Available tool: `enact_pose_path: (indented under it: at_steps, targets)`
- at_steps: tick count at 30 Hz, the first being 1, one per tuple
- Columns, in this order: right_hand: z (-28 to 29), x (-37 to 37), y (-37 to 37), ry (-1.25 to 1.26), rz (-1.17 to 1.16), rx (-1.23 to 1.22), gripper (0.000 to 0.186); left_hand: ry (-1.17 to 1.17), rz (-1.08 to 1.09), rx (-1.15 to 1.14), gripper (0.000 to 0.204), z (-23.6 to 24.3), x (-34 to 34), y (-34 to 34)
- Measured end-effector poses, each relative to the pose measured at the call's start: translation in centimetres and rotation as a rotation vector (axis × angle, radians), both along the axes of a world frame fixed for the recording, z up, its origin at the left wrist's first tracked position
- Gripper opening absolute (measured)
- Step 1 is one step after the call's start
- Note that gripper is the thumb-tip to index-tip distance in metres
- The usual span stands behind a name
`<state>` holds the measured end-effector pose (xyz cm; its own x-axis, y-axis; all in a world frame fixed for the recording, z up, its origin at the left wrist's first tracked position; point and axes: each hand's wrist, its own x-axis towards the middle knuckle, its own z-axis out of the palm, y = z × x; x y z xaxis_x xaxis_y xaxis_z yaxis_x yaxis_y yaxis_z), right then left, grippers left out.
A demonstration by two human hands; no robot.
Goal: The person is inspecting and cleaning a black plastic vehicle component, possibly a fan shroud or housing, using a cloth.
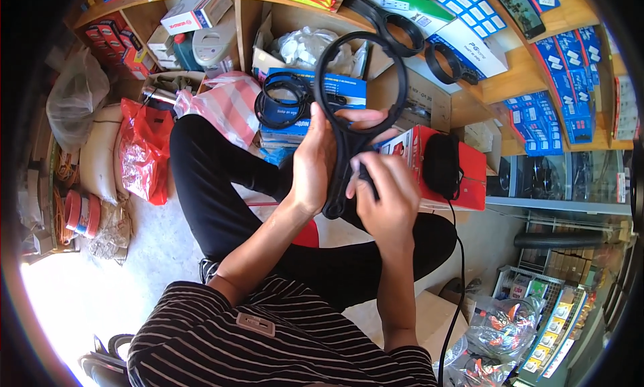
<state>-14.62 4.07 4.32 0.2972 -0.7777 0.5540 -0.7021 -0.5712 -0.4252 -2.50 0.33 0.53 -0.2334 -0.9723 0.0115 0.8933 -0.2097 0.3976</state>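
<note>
My left hand (314, 160) is wrapped round a black filter housing wrench (330, 85), below its large toothed ring, thumb up along the near side and fingers behind. The wrench stands tilted, ring up, with its handle hanging toward my lap. Just right of the handle my right hand (388, 196) is closed, fingers curled round a small dark piece that I cannot make out. Beyond the wrench, several thin black rings (282, 102) lie on a blue box (345, 88). Two more black ring wrenches, one large (404, 35) and one small (443, 64), rest at the back right.
A red box (463, 186) with a black pouch (441, 166) on it stands right of my hands; a black cable (461, 266) runs down from there. Red bag (144, 155) and pale sack (100, 152) sit left. Wooden shelves (248, 31) curve across the back.
</note>
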Motion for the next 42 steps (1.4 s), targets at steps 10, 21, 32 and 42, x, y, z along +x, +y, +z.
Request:
enact_pose_path:
  at_steps: [10,21,32,42]
  targets:
    - [-0.7,-0.2,-1.1,-0.028,-0.035,-0.04,0.036,-0.031,-0.182,-0.126,0.083,-0.2,1.8,-0.2]
    - [-1.0,0.1,-1.4,-0.13,-0.053,-0.032,0.034,-0.204,-0.017,0.002,0.077,0.5,0.8,0.4]
    - [-1.2,0.1,-1.0,-0.182,-0.049,-0.01,0.035,-0.18,-0.025,-0.053,0.074,0.3,1.3,0.5]
    - [-0.9,-0.4,-0.4,-0.147,-0.047,-0.015,0.032,-0.247,0.024,-0.012,0.072,0.4,0.1,1.0]
